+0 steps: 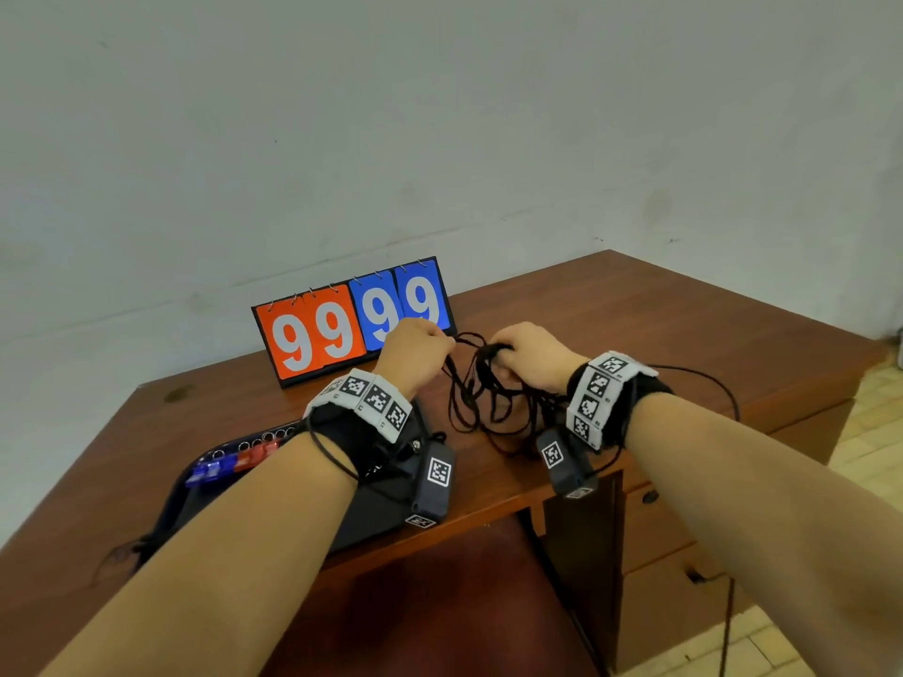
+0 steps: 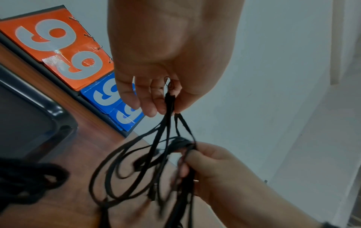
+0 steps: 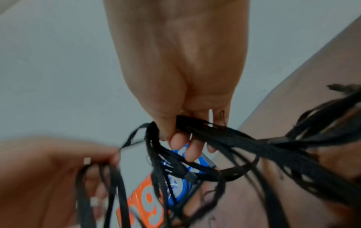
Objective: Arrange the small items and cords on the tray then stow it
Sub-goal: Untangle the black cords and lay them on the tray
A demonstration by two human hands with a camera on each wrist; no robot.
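Observation:
A tangle of thin black cords [image 1: 481, 388] hangs in loops between both hands above the desk. My left hand [image 1: 415, 354] pinches several strands near their ends; the left wrist view shows its fingers [image 2: 148, 100] closed on the cords [image 2: 168, 108]. My right hand [image 1: 527, 354] grips a bunch of the same cords [image 3: 195, 128], its fingers [image 3: 185, 141] curled round them. A dark tray [image 1: 371, 500] lies on the desk under my left forearm, with blue and red small items [image 1: 229, 464] and several metal rings along its far rim.
A flip scoreboard [image 1: 352, 320] showing orange and blue 9s stands at the back of the wooden desk [image 1: 635, 324], just beyond my hands. Desk drawers [image 1: 655, 525] are at the right. A dark red chair seat [image 1: 440, 603] sits below the front edge.

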